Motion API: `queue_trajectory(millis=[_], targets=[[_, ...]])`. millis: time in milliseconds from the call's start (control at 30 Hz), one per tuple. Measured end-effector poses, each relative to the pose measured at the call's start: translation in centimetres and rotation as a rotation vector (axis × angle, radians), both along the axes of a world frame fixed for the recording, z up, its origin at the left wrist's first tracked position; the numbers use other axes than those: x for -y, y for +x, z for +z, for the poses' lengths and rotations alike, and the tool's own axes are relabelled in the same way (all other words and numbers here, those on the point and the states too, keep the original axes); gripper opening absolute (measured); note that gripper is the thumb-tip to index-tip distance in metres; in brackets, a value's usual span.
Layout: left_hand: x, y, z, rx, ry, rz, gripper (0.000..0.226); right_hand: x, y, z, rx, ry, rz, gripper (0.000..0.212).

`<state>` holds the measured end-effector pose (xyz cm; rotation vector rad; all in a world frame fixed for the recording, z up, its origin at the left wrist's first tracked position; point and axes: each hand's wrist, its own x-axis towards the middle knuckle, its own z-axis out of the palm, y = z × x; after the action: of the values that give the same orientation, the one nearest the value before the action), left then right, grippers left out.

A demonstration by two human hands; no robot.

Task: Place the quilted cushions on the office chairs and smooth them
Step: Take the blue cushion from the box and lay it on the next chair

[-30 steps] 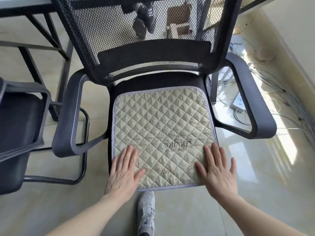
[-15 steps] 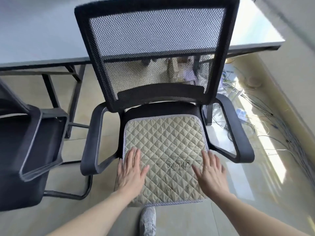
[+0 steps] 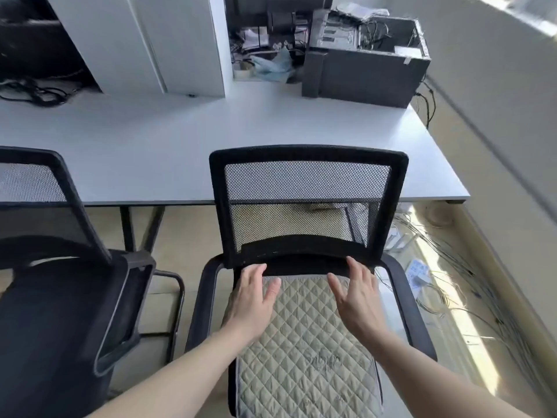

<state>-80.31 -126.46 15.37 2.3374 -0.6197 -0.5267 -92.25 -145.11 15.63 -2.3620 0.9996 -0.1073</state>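
**Both hands flat at the back of the cushion**

A beige quilted cushion (image 3: 304, 351) lies on the seat of a black mesh chair (image 3: 307, 182) that faces a white desk (image 3: 211, 140). The cushion covers most of the seat, its grey-piped back edge just short of the backrest base, where a strip of black seat shows. Its front edge runs out of the bottom of the view. Faint lettering sits on the fabric toward the front right.

The left hand (image 3: 253, 300) rests palm down on the cushion's back left corner, fingers spread and reaching to the foot of the backrest. The right hand (image 3: 355, 294) is palm down over the back right corner, fingers loosely splayed; whether it presses the fabric or hovers just above it cannot be told. Neither hand grips anything, and the two are well apart, one on each side of the cushion. Both bare forearms come in from the bottom of the view.

A second black chair (image 3: 60, 297) stands just to the left, its seat bare and dark. On the far right of the desk sits an open computer case (image 3: 367, 73) with wires showing. Loose cables (image 3: 464, 297) trail over the sunlit floor to the right of the chair.
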Motion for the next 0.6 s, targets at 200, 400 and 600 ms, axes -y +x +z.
queue_trajectory(millis=[200,400,600], targets=[[0.5,3.4,6.3,-0.005,-0.183,0.115,0.049,-2.1,6.6,7.0,0.217,0.126,0.022,0.07],[-0.2,4.8,11.1,-0.003,-0.362,0.302,0.04,-3.8,10.9,13.1,0.362,0.168,0.098,0.066],[-2.3,4.1,15.1,0.003,-0.486,0.494,0.03,-5.8,11.9,17.1,0.425,0.205,0.202,0.059]])
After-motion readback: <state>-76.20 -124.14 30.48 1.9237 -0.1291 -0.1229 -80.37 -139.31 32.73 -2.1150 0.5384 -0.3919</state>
